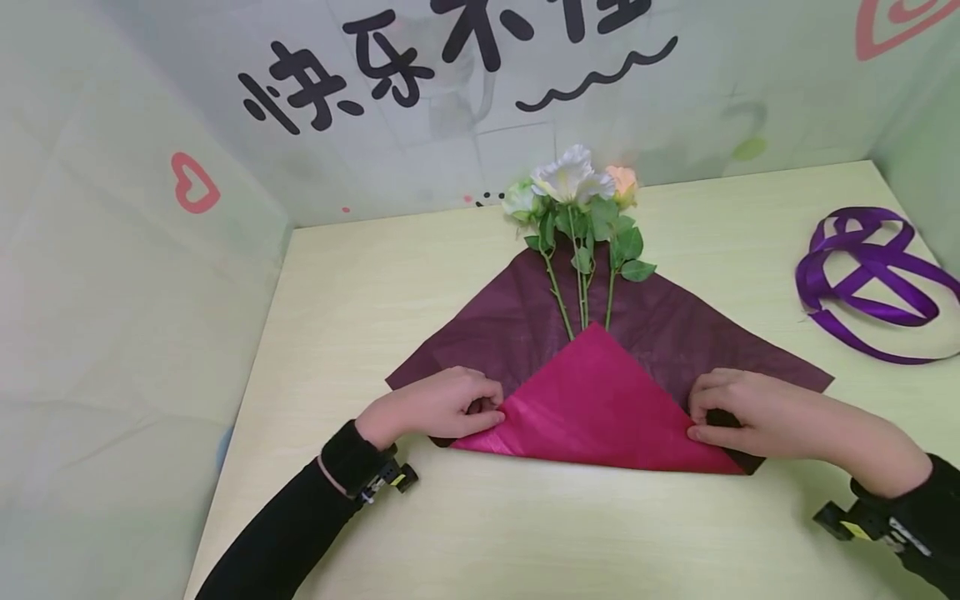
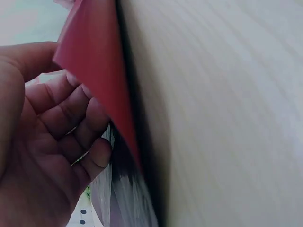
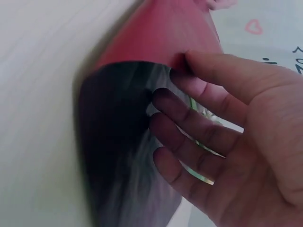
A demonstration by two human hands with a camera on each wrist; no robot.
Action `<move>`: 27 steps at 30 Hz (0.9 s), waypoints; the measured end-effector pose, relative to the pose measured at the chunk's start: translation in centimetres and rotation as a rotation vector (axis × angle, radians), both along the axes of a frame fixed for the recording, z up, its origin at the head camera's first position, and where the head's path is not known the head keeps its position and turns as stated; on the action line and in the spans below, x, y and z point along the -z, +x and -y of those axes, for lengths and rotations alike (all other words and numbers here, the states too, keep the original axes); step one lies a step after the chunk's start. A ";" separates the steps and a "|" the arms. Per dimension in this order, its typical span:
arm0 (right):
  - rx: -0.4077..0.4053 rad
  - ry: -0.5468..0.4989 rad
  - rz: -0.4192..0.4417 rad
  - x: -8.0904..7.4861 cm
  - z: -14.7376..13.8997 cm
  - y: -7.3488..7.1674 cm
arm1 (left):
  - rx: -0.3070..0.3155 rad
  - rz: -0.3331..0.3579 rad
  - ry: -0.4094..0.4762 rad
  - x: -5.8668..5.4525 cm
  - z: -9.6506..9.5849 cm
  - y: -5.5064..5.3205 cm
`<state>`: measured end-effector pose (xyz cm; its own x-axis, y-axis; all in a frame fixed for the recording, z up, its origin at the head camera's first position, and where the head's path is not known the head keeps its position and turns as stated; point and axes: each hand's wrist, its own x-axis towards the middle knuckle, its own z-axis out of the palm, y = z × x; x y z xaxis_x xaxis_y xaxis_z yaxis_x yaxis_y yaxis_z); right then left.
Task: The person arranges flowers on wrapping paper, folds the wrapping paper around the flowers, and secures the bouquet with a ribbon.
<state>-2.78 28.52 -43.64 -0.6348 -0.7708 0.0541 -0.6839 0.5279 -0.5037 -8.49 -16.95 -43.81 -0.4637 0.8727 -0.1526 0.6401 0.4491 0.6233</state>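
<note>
We find the fingers of the left hand (image 1: 438,406) pinching the left sloping edge of a magenta flap (image 1: 600,408), thumb on the bright face, while the right hand (image 1: 757,414) pinches the right slope the same way; in the right wrist view we see its other fingers slightly bent and apart against the dark side. The flap, a folded part of the wrapping paper (image 1: 457,342), lies directly between the two hands, touched by both, so we cannot call either one nearer. Its creased edge runs left to right on the wearer's side, and its peak points away, over the lower part of the stems (image 1: 555,292), whose long axis runs away from us between the hands. We see the paper's glossy magenta face on the fold and its dull dark purple face spread wide beyond, with a corner out to each side, all on the pale counter (image 1: 345,308). Farther out, past the paper's far edge, we see white, greenish and peach flowers (image 1: 570,177), and at the far right a loosely looped purple ribbon (image 1: 825,283).
</note>
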 end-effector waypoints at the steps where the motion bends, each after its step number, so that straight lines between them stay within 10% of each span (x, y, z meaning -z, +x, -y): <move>1: 0.000 -0.004 0.019 0.1 0.1 -0.1 | -0.003 0.003 -0.009 0.0 0.0 0.0; 11: 0.064 0.038 0.206 0.4 0.8 -0.4 | -0.069 -0.041 0.012 0.6 -0.3 0.6; 15: 0.079 0.075 0.214 0.4 0.9 -0.3 | -0.048 -0.156 0.073 0.5 -0.7 1.1; 20: 0.032 0.026 -0.006 0.3 1.6 0.2 | 0.024 -0.304 0.062 0.0 -1.4 1.4; 27: -0.071 0.039 -0.232 0.2 3.8 0.3 | 0.126 -0.306 -0.105 -0.4 -2.9 2.1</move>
<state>-2.47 24.76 -43.88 -0.5530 -0.8174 0.1617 -0.8150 0.4904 -0.3086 -6.37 -14.03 -43.36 -0.3919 0.9128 -0.1150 0.8445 0.4065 0.3486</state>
